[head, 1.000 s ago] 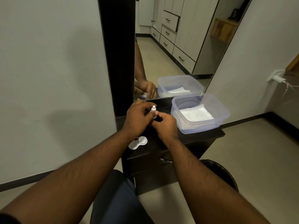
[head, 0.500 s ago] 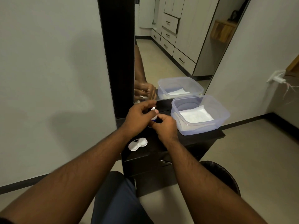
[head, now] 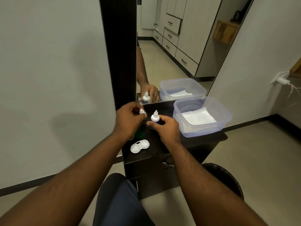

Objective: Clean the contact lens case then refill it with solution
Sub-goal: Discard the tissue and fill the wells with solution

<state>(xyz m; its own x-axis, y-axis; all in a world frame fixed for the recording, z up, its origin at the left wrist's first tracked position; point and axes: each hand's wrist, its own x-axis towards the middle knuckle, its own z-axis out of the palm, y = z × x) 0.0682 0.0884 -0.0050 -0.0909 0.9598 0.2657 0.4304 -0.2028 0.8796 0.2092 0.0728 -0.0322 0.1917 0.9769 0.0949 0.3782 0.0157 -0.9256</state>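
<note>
The left hand (head: pixel 128 119) pinched the clear cap (head: pixel 142 111) while the right hand (head: pixel 165 128) curled round the solution bottle (head: pixel 154 118), so filling seemingly came next: tipping its nozzle over the open lens case (head: pixel 139 146) below both sets of fingers.

Home bedroom: mirror (head: pixel 171 46), reflected wardrobe drawers (head: pixel 172 23).

the lower body of the small white-topped solution bottle (head: pixel 154 117) is hidden behind the curled fingers of the right hand (head: pixel 164 128). the small clear cap (head: pixel 142 111) pinched in the left hand (head: pixel 128 119) is motion-blurred (its shape is hard to make out). a round green lid (head: pixel 139 134) sits partly behind the left wrist. the black bin (head: pixel 228 178) is half covered by the right forearm, and both arms run off the bottom edge.
</note>
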